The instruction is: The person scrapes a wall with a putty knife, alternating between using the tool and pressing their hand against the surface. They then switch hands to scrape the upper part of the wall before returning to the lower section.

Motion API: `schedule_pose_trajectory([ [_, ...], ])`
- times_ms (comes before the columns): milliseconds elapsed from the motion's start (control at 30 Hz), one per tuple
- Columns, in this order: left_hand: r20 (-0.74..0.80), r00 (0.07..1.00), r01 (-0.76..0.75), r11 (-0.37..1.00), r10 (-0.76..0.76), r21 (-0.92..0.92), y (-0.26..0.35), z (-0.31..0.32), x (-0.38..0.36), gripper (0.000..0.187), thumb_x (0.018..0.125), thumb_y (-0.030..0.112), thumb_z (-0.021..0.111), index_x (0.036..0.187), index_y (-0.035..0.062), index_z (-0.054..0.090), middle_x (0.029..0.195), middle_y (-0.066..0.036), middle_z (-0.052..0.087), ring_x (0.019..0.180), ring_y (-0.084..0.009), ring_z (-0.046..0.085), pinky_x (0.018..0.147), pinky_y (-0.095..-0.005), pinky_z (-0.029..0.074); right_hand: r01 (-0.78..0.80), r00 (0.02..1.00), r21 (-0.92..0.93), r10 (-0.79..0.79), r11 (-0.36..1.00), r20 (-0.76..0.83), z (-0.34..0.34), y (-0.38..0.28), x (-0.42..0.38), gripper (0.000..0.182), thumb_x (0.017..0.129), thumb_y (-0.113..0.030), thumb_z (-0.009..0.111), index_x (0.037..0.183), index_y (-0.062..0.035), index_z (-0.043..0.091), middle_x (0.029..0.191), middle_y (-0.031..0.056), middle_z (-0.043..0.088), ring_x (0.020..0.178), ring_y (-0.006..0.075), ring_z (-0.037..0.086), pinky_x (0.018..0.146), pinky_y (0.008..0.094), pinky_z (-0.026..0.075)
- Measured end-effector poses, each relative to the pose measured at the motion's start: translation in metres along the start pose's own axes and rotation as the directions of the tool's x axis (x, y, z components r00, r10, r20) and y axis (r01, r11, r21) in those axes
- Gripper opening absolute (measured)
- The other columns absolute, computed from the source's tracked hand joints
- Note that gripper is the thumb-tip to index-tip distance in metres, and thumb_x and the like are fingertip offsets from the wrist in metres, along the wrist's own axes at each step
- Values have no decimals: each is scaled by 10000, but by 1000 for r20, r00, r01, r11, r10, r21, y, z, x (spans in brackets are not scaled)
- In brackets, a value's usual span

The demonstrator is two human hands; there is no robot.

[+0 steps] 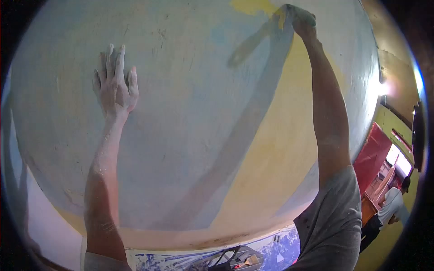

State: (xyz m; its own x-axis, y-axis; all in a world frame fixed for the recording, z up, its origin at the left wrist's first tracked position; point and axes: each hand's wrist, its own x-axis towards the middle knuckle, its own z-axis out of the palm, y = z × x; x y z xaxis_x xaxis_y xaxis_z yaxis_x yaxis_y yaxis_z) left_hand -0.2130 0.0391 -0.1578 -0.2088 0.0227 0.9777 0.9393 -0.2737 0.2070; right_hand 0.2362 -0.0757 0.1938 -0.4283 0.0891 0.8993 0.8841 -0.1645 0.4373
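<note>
A large wall [181, 117], painted pale blue-grey with yellow areas, fills most of the head view. Dusted white, my left hand [115, 88] lies against it at the upper left, fingers stretched out and nothing held. My right hand [304, 21] reaches high on the wall at the upper right, beside a bright yellow patch [255, 6]. Its fingers are curled together, and what they hold against the surface is too dark and small to name. The shadow of my right arm falls down and left across the wall.
Below the wall are a blue, white-splattered surface [282, 247] and a dark tray-like container [246, 259] with small items in it. At the far right, another person [389, 205] stands near a red panel [371, 156]. A bright light [383, 88] glares at the wall's right edge.
</note>
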Motion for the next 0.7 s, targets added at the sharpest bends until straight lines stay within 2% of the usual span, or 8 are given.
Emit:
schedule_pose_trajectory([
  [33,6,1000,-1,1000,1,1,-2,1,0,556,993,411,400,1516,271,271,1584,-29,253,1463,-278,220,1159,-531,211,133,991,-180,-133,975,13,10,21,9,323,963,-303,490,1110,-98,691,1003,193,696,948,375,661,833,428,526],
  [133,16,1000,13,999,-13,-50,-1,0,2,558,1004,416,351,1528,272,225,1601,-23,198,1474,-290,176,1176,-575,151,-67,998,-154,69,986,8,-30,-37,-18,342,967,-343,487,1122,-116,691,1013,186,695,961,377,655,842,436,521],
  [200,6,1000,4,994,-3,-111,-1,-1,2,553,1006,421,342,1527,277,227,1600,-20,201,1474,-290,179,1170,-584,161,90,993,-247,-67,965,101,-33,-39,-24,331,968,-331,496,1127,-117,692,1030,183,692,987,360,654,865,428,522],
  [267,4,1000,9,996,-9,-88,0,-3,2,554,1005,420,345,1527,277,227,1599,-22,204,1474,-290,180,1169,-583,165,188,971,160,-159,969,-179,-19,-27,-36,295,968,-294,505,1084,-107,701,981,181,696,907,351,667,816,435,532],
  [333,11,1000,5,998,-4,-56,0,-7,3,555,1005,420,348,1527,277,228,1598,-23,207,1474,-290,181,1168,-581,169,201,966,131,-174,971,-194,-2,0,-7,282,969,-287,513,1028,-87,704,951,178,699,860,342,676,784,438,536],
  [400,-5,1000,0,998,0,-70,2,-9,3,556,1002,412,363,1526,275,234,1595,-27,218,1471,-294,189,1164,-583,178,-146,986,-34,143,989,-81,18,29,23,320,976,-320,493,981,-75,700,914,175,700,820,348,678,755,441,539],
  [433,3,1000,-4,997,4,-72,4,-10,2,556,1002,412,363,1526,275,234,1595,-27,218,1471,-294,189,1164,-583,178,-6,999,-181,12,984,30,-16,8,26,358,984,-346,465,1021,-80,702,958,174,701,888,351,673,799,441,530],
  [700,27,1000,7,999,-5,-47,7,-20,5,563,993,393,395,1522,268,248,1590,-18,228,1465,-282,207,1164,-563,196,113,992,-107,-119,988,-51,-22,12,21,359,975,-364,469,1115,-117,690,1051,158,694,990,359,645,871,438,498],
])
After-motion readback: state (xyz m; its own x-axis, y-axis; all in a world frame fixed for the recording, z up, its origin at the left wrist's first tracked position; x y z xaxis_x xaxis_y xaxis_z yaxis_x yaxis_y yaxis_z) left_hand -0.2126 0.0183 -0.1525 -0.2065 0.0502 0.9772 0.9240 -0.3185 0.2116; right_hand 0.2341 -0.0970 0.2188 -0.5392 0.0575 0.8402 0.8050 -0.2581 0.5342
